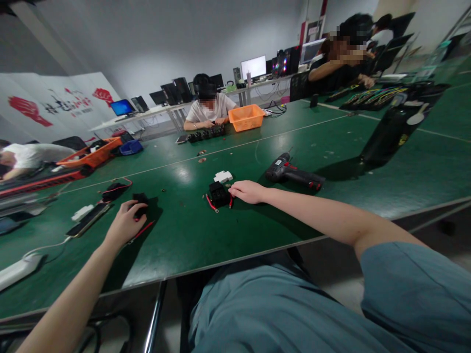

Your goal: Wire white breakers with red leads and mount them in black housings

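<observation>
On the left of the green table, my left hand point(125, 223) curls its fingers round a black block point(140, 198) with a red wire point(142, 231) beside it. Much of that block is hidden by the fingers. My right hand point(248, 191) has its fingers drawn together at the right side of another black block point(218, 193), which has short red leads point(212, 203) with metal ends. What the right fingertips pinch is too small to make out. A white plastic piece point(222, 176) lies just behind this block. To the right rests a cordless drill point(290, 172) on its side.
Left of my left hand lie a phone point(88, 220), a white connector point(82, 212) and a white power strip point(20, 270). A tall black bottle point(395, 127) stands at the right. Across the table are an orange basket point(246, 118) and co-workers.
</observation>
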`<state>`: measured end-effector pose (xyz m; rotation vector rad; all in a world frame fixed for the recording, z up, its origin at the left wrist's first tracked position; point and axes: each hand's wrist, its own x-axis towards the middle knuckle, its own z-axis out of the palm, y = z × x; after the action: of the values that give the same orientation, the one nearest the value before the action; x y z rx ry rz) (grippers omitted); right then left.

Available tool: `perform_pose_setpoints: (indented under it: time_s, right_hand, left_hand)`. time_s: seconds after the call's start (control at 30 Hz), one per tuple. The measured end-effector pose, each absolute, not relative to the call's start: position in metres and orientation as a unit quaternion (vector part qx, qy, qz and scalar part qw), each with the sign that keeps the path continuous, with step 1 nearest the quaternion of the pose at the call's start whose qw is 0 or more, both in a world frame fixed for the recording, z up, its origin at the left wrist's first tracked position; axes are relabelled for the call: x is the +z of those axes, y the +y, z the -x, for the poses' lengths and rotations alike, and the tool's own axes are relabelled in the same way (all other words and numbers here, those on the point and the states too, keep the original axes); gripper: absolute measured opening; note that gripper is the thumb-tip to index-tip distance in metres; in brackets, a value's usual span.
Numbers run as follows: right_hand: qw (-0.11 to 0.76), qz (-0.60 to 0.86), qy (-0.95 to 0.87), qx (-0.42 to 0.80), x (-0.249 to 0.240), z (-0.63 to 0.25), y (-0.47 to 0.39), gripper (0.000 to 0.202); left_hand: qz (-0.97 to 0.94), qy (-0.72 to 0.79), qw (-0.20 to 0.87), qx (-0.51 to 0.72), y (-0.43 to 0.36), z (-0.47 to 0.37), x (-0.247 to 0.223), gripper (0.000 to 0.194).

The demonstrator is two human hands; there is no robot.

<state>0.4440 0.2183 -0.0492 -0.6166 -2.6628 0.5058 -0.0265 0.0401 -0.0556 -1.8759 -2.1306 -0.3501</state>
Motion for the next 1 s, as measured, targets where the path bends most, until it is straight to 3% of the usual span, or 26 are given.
perform_pose_setpoints:
  time_s: [0.5, 0.77, 1.0]
  right_hand:
    - [0.173, 0.210, -0.947, 0.172, -0.047, -0.446, 0.218, 0.043]
    - [0.175, 0.206, -0.948, 0.168, -0.050, -0.445, 0.219, 0.043]
    - [0.177, 0.205, -0.949, 0.160, -0.052, -0.445, 0.221, 0.042]
  left_hand:
    - [0.655, -0.726, 0.147, -0.149, 0.009, 0.043, -0.054, 0.036]
    - [0.638, -0.759, 0.092, -0.098, 0.001, 0.028, -0.053, 0.055]
    - [0.664, -0.730, 0.111, -0.116, 0.000, 0.032, -0.059, 0.039]
